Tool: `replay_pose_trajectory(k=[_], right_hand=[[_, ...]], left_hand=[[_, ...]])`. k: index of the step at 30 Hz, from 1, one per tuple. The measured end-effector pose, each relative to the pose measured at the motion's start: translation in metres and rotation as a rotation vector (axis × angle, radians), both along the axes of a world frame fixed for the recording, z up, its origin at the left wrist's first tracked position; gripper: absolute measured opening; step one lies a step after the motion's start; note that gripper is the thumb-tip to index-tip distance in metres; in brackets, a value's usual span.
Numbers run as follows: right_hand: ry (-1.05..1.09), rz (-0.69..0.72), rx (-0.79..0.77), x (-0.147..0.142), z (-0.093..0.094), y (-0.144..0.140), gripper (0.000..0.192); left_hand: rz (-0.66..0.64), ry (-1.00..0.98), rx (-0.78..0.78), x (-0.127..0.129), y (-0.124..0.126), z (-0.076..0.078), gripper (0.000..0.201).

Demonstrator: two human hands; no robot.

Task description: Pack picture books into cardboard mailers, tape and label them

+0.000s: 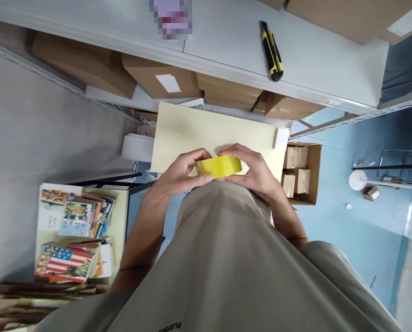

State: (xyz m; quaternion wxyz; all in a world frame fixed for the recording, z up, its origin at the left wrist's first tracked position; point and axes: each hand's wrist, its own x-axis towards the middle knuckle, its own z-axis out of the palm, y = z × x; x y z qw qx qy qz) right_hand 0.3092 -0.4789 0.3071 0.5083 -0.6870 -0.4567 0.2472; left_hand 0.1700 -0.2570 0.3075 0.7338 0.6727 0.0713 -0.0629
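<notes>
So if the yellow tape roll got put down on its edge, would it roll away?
Probably yes: the tape roll is a round ring. Both hands, left and right, hold it easily, so it seems light and stiff. Flat, it should stay put.

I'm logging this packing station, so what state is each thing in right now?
Yellow tape roll: held between both hands.
Left hand: closed on the roll's left end.
Right hand: closed on the roll's right end.
Utility knife: lying on the grey shelf, untouched; blade state unclear.
Open carton: flaps open, small boxes inside.
Books: stacked in loose piles.
</notes>
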Motion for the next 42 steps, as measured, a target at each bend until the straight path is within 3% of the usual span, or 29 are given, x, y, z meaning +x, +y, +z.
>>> replay_pose_trajectory(k=[9,11,13,16,21,25,28,30,31,33,36,42], right_hand=[[0.071,-0.002,-0.030,0.017,0.003,-0.016,0.063],[0.082,-0.074,-0.011,0.018,0.001,-0.018,0.068],[0.097,-0.247,0.020,0.016,-0.002,-0.019,0.067],[0.163,-0.434,0.043,0.010,-0.007,-0.016,0.054],[0.309,-0.247,0.091,-0.003,-0.010,-0.005,0.059],[0.366,-0.250,0.055,-0.005,-0.014,0.003,0.063],[0.465,-0.226,0.081,-0.003,-0.016,0.008,0.060],[0.604,-0.184,0.123,-0.003,-0.017,0.013,0.058],[0.673,-0.159,0.134,-0.003,-0.017,0.016,0.059],[0.776,-0.128,0.143,-0.005,-0.016,0.021,0.061],[0.834,-0.139,0.153,-0.011,-0.015,0.030,0.062],[0.856,-0.209,0.201,-0.026,-0.012,0.055,0.062]], left_hand=[[0.003,0.014,-0.187,0.001,-0.013,-0.005,0.037],[0.058,0.014,-0.186,0.001,-0.020,-0.009,0.040],[0.176,-0.003,-0.169,0.002,-0.032,-0.014,0.043],[0.397,-0.068,-0.105,0.010,-0.056,-0.019,0.052],[0.605,-0.169,0.136,0.023,-0.092,-0.028,0.058],[0.651,-0.169,0.336,0.024,-0.104,-0.036,0.059],[0.701,-0.191,0.458,0.022,-0.101,-0.036,0.071],[0.766,-0.275,0.498,0.022,-0.092,-0.034,0.094],[0.751,-0.319,0.490,0.023,-0.085,-0.034,0.110],[0.599,-0.367,0.443,0.024,-0.068,-0.035,0.133],[0.359,-0.345,0.449,0.024,-0.040,-0.043,0.135],[0.381,-0.421,0.557,0.016,-0.012,-0.059,0.140]])
